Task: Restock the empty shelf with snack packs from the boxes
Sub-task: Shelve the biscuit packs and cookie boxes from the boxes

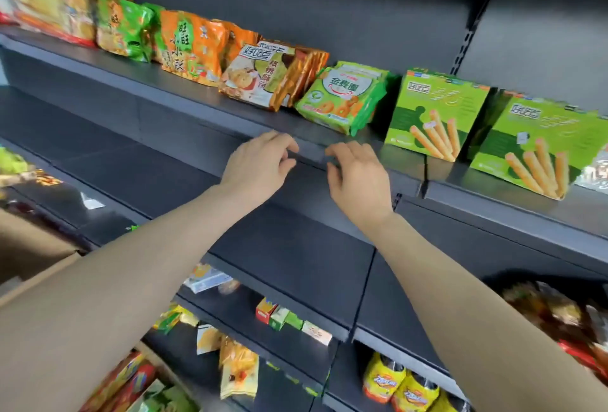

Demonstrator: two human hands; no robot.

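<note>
Reaching toward mid-frame, we hold our left hand (260, 164) and right hand (358, 174) just by the front lip of the upper shelf (148, 79), fingers loosely curled, gripping nothing. Snack packs (342, 98) line that shelf from upper left to the right edge (the far-left ones blur). A cardboard box (29, 247), cut off at the left edge, hides its contents.

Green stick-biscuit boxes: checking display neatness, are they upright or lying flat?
Upright: both green boxes stand on the top shelf, fronts facing out.
</note>
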